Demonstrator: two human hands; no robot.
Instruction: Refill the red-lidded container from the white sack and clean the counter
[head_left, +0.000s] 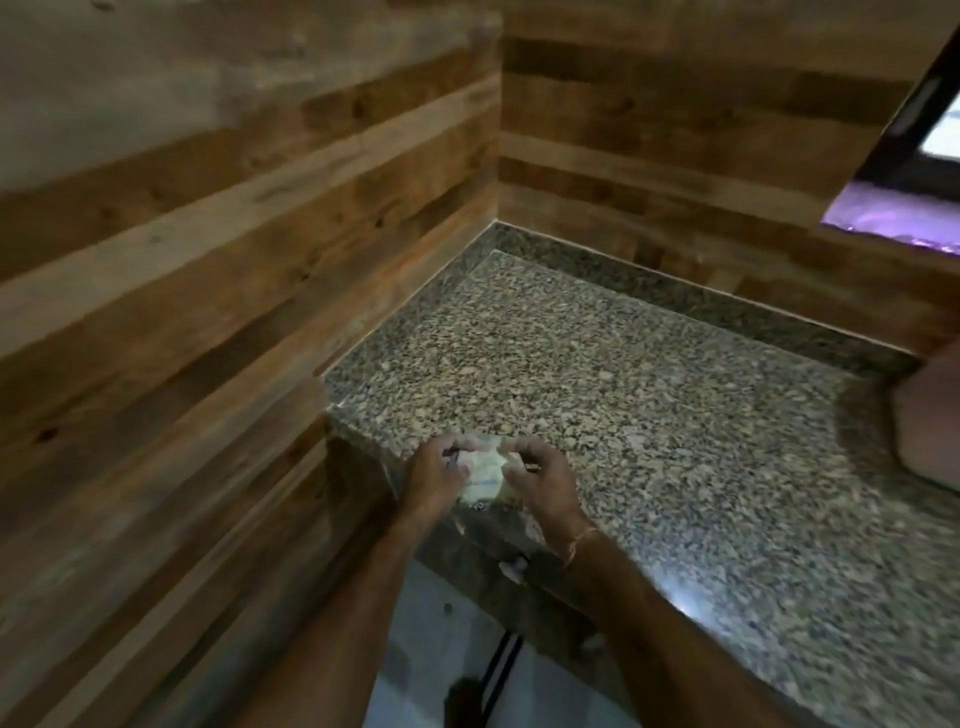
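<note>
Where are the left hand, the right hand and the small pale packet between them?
left hand (434, 475): head view, back of the hand.
right hand (540, 480): head view, back of the hand.
packet (483, 470): head view, its pale middle between both hands.

Kitchen corner: granite counter (649, 415), wood-look wall (208, 234)

Two hands show, the left hand (434, 475) and the right hand (540, 480), sharing one small pale packet (483, 470). One speckled granite counter (649, 415) lies beneath. One thread bracelet (577, 545) circles the right wrist.
</note>
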